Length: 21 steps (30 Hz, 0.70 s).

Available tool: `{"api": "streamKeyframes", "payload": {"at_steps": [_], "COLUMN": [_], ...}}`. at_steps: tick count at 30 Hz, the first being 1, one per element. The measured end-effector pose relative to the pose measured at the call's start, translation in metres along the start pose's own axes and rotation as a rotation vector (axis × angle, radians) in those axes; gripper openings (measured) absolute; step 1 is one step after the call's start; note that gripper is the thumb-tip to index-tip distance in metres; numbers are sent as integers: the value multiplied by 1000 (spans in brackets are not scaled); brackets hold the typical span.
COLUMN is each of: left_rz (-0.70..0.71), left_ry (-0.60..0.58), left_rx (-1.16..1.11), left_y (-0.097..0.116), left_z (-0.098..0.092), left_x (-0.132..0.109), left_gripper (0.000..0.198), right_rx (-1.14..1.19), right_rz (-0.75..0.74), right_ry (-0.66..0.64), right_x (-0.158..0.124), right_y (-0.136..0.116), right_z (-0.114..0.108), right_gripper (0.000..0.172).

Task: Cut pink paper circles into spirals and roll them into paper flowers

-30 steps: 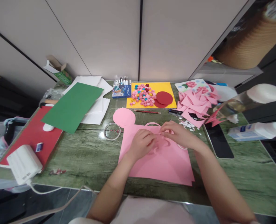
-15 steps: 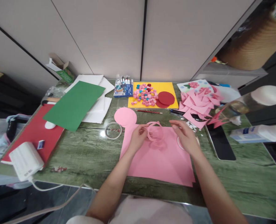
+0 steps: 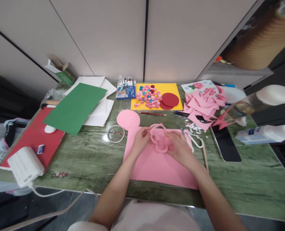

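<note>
A pink paper spiral strip (image 3: 159, 138) curls above a stack of pink sheets (image 3: 157, 166) on the green table. My left hand (image 3: 139, 141) pinches the strip's outer end at its left. On the right, my right hand (image 3: 178, 146) has its fingers closed on the inner coil. White-handled scissors (image 3: 193, 138) lie just right of my right hand, with a thin wooden stick (image 3: 205, 155) beside them. A pink paper circle (image 3: 128, 119) lies at the sheets' upper left.
A tape roll (image 3: 115, 133) sits left of the pink sheets. Behind are a yellow sheet (image 3: 175, 88) with small paper flowers and red circles, markers (image 3: 126, 89), green paper (image 3: 76, 107), pink scraps (image 3: 202, 104) and a phone (image 3: 225, 144). A white device (image 3: 25, 165) rests at the left edge.
My right hand moved left from the scissors' side back onto the spiral's coil. The left hand kept its hold on the strip's end. The scissors now lie uncovered.
</note>
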<state>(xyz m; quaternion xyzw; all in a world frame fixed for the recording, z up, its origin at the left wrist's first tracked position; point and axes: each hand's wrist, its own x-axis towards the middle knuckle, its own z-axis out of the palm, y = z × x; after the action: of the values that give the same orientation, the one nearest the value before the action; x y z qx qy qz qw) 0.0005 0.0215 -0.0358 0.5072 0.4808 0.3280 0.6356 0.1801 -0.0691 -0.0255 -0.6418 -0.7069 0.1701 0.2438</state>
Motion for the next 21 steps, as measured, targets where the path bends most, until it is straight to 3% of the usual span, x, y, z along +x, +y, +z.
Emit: {"api": "streamKeyframes", "payload": {"at_steps": [4, 5, 11, 15, 21], "left_rz": [-32, -41, -138, -181, -209], "left_ry": [-57, -76, -150, -149, -206], "left_rx": [-52, -75, -182, -123, -222], "left_y": [1, 1, 5, 8, 9], "left_z": [-2, -3, 1, 2, -4], "left_x": [0, -1, -4, -7, -6], "left_gripper": [28, 27, 28, 33, 37], "right_rx": [186, 246, 674, 684, 681], "right_rz": [206, 250, 300, 325, 300], "right_ry": [30, 18, -148, -113, -40], "right_x": [12, 15, 30, 38, 40], "right_y": [2, 3, 11, 18, 12], "right_z": [-1, -3, -6, 5, 11], "right_gripper": [21, 18, 27, 26, 28]}}
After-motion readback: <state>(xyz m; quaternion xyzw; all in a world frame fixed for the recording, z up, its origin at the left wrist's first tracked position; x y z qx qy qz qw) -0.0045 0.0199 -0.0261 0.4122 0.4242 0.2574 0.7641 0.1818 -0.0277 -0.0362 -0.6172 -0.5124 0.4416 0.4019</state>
